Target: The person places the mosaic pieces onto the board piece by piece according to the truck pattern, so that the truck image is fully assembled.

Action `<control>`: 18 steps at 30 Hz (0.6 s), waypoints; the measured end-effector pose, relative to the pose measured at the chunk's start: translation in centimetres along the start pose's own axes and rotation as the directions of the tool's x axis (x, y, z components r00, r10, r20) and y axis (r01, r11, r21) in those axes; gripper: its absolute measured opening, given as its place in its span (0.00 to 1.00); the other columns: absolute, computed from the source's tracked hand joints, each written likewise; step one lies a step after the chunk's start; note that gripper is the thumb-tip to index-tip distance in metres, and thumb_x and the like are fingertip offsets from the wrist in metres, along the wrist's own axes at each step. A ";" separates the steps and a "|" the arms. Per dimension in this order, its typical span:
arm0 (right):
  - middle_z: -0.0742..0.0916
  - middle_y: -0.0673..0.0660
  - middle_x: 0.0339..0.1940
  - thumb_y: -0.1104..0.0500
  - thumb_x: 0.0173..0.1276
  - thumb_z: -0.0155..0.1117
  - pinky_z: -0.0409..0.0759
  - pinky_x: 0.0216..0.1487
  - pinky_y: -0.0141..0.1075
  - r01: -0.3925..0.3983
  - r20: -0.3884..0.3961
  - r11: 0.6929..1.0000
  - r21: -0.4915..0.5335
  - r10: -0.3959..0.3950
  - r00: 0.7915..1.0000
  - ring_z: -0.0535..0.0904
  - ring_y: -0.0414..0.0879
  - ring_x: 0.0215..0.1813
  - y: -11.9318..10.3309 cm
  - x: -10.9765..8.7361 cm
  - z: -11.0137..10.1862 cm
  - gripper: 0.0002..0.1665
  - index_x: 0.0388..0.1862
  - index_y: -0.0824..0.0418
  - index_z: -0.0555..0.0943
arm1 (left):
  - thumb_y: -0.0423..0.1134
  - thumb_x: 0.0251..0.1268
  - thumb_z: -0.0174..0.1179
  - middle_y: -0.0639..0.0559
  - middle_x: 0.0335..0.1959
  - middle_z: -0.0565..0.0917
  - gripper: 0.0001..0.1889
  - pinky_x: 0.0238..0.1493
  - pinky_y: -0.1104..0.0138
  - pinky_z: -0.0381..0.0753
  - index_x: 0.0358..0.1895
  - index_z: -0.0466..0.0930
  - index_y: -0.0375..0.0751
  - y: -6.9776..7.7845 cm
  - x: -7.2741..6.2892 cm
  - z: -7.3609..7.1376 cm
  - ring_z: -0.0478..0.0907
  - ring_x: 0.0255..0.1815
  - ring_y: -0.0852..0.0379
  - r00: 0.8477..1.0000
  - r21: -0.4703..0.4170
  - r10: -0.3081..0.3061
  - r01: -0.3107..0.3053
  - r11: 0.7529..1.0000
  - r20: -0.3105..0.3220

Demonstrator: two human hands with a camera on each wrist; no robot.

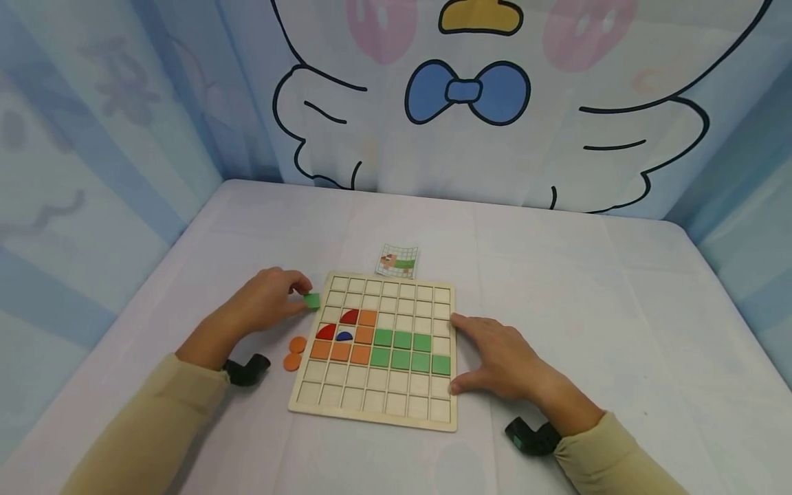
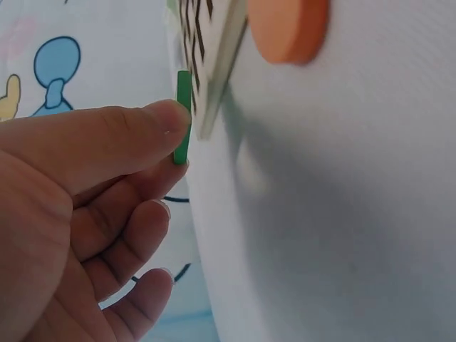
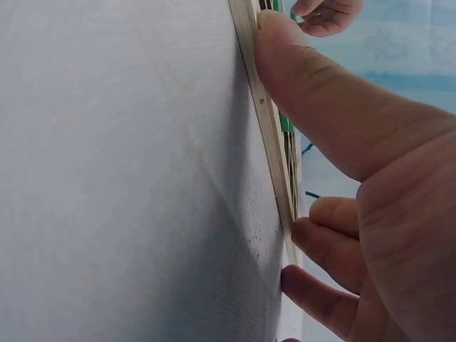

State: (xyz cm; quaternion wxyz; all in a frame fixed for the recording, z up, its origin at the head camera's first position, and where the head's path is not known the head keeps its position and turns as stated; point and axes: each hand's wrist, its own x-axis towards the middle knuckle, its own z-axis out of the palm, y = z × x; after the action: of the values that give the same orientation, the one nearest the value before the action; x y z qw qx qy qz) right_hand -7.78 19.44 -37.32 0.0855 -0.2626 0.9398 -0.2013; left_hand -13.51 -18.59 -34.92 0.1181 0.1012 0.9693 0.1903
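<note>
Thumb and forefinger of my left hand [image 1: 262, 299] pinch a green square tile [image 1: 312, 301] just off the left edge of a wooden grid board [image 1: 374, 427]. Seen edge-on in the left wrist view, the green tile [image 2: 182, 142] is thin and flat. My right hand [image 1: 507, 357] touches the board's right edge, its thumb and fingers spread apart along it. Set in the grid are green squares [image 1: 400, 359], orange squares [image 1: 340, 350], two red quarter-round pieces [image 1: 349, 316] and a blue half-round piece [image 1: 344, 336].
Two orange discs [image 1: 292, 361] lie on the white-covered table [image 1: 557, 275] left of the board. Behind the board's far edge is a small picture card [image 1: 397, 261] with a gridded pattern. Printed curtains [image 1: 464, 151] hang around the table's back and sides.
</note>
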 end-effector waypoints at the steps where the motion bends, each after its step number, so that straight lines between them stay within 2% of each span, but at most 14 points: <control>1: 0.77 0.64 0.67 0.37 0.48 0.81 0.69 0.61 0.63 -0.002 0.002 1.000 0.002 0.002 1.000 0.71 0.64 0.68 0.0 0.0 0.0 0.61 0.73 0.66 0.67 | 0.35 0.63 0.68 0.45 0.45 0.83 0.15 0.54 0.53 0.79 0.51 0.83 0.35 0.3 0.0 0.0 0.76 0.48 0.46 1.000 -0.003 0.001 -0.001 1.000 0.006; 4: 0.77 0.64 0.68 0.37 0.48 0.81 0.69 0.61 0.63 -0.005 0.005 1.000 0.005 0.005 1.000 0.71 0.64 0.68 -0.1 0.0 0.0 0.61 0.73 0.66 0.67 | 0.36 0.64 0.68 0.46 0.45 0.83 0.15 0.54 0.53 0.79 0.52 0.83 0.36 1.2 0.0 -0.1 0.75 0.49 0.47 1.000 -0.012 0.008 -0.008 1.000 0.023; 12: 0.77 0.64 0.68 0.37 0.48 0.81 0.69 0.61 0.63 -0.006 0.007 1.000 0.000 0.006 1.000 0.70 0.63 0.68 -0.1 0.0 0.0 0.61 0.73 0.66 0.67 | 0.37 0.65 0.68 0.49 0.47 0.83 0.15 0.55 0.55 0.78 0.53 0.83 0.39 4.5 0.1 0.2 0.76 0.51 0.50 0.993 0.004 0.097 -0.097 0.995 0.060; 15: 0.76 0.64 0.68 0.37 0.48 0.80 0.68 0.61 0.63 -0.004 0.009 1.000 0.004 0.004 1.000 0.70 0.63 0.68 -0.1 0.0 -0.1 0.61 0.73 0.66 0.67 | 0.38 0.66 0.67 0.50 0.47 0.83 0.15 0.55 0.56 0.77 0.54 0.83 0.39 5.6 0.3 0.6 0.75 0.52 0.51 0.987 0.000 0.145 -0.145 0.989 0.072; 18: 0.76 0.64 0.68 0.37 0.48 0.80 0.68 0.61 0.63 -0.003 0.008 1.000 0.008 0.003 1.000 0.70 0.64 0.68 -0.1 0.0 -0.1 0.60 0.73 0.66 0.67 | 0.39 0.66 0.67 0.51 0.47 0.84 0.14 0.55 0.57 0.77 0.53 0.84 0.39 6.4 0.5 1.1 0.76 0.52 0.52 0.972 0.007 0.221 -0.222 0.975 0.074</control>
State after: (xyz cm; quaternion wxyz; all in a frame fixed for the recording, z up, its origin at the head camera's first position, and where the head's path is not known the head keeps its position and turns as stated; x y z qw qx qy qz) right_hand -7.77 19.42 -37.20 0.0906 -0.2618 0.9390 -0.2038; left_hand -12.69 -12.31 -33.50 0.1304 0.2164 0.9485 0.1912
